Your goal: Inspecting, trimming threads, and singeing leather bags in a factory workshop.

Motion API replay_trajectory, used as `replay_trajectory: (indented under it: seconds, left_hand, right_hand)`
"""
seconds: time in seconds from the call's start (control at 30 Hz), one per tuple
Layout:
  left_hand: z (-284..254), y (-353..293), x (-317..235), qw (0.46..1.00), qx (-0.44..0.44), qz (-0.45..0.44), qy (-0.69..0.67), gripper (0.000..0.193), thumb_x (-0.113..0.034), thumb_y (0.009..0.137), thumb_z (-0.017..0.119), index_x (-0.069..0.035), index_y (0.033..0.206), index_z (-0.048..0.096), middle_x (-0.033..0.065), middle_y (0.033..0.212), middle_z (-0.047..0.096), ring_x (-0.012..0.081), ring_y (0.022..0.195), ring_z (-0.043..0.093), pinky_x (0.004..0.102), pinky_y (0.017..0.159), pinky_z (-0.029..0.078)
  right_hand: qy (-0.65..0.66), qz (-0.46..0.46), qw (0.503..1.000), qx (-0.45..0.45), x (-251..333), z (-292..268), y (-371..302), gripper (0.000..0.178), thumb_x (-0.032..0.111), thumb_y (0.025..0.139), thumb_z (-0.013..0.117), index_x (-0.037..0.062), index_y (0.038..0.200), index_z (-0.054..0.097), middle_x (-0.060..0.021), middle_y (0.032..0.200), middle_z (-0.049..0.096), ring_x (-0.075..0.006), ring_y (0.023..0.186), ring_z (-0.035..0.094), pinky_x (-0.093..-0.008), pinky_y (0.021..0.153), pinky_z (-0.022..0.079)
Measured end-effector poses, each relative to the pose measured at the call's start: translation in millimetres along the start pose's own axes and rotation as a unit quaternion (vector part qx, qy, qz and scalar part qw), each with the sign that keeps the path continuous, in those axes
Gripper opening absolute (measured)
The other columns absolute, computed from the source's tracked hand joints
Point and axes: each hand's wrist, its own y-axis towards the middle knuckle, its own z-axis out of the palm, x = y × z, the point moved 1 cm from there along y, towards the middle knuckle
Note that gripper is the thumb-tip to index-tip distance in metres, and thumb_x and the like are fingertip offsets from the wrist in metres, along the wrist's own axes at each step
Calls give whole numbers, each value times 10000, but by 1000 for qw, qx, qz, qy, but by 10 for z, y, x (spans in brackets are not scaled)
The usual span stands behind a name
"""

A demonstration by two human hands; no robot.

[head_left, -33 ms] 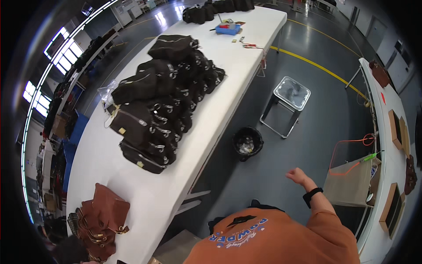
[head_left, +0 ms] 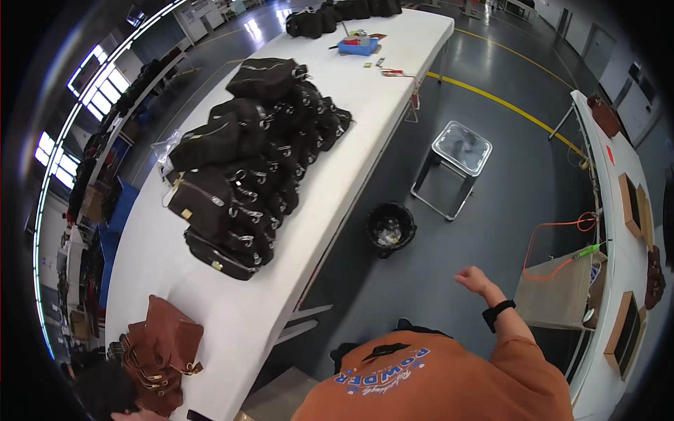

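Note:
My right hand [head_left: 474,280] hangs over the floor in front of me, fingers curled in, with nothing visible in them. A black band circles its wrist. At the lower left edge only a strip of my left hand [head_left: 137,416] shows, against a dark, blurred thing [head_left: 104,390] that it seems to grip; what kind of thing this is cannot be made out. Right beside them, brown leather bags [head_left: 172,333] with gold-coloured clasps lie on the long white table [head_left: 232,319]. Farther up the table rises a pile of black bags [head_left: 242,151] with zips and metal rings.
A black waste bin [head_left: 390,229] and a metal stool [head_left: 461,149] with a clear-covered top stand on the floor. A blue tray [head_left: 359,46] of tools and more black bags [head_left: 344,15] occupy the table's far end. On the right, a white bench [head_left: 618,168] carries trays; an orange hose [head_left: 537,242] hangs there.
My view has shifted slightly, so the table and bags sit a little farther left. My left hand and the dark thing beside it have come a bit higher into view.

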Motion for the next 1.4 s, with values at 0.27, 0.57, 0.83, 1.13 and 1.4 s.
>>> replay_trajectory:
  seconds: [0.27,0.57,0.83,1.13,1.4]
  left_hand:
    - [566,-3735,-1906,515,656,-375,-403,251,-245,944,538,-63,1115,566,38,1076,625,134,940,608,287,812,493]
    - [357,-6277,-3108,154,789,-501,-321,242,-222,961,513,-70,1148,537,32,1121,613,138,987,599,296,871,483]
    - [765,-7597,-3836,102,797,-505,-317,310,-260,975,488,-37,1189,504,64,1159,574,143,1066,546,318,913,461]
    - [1091,-7940,-4971,291,839,-322,-328,670,-273,961,489,-69,1459,90,136,1271,441,210,1076,550,345,795,534]
    - [1498,-8133,-4850,452,803,-254,-293,676,-163,872,625,-24,1409,240,159,1305,423,209,1138,494,333,841,507]
  right_hand:
    - [304,-91,948,31,576,-863,-81,450,375,911,555,1,1162,568,-131,1083,624,-218,1001,605,-345,815,502]
    - [649,-92,723,220,1321,-1543,416,548,478,980,352,40,1288,470,-94,1153,589,-182,983,591,-342,864,504]
    - [571,-182,798,-62,1225,-2664,1260,239,244,964,519,39,1067,587,3,911,636,-78,788,577,-283,603,468]
    - [-85,-430,831,-342,1762,-3591,1862,210,51,740,679,54,940,614,-60,875,629,-234,773,608,-323,573,501]
    - [3,-509,833,-220,2066,-3852,2645,186,49,764,665,37,941,611,-82,847,636,-257,770,618,-346,591,501]
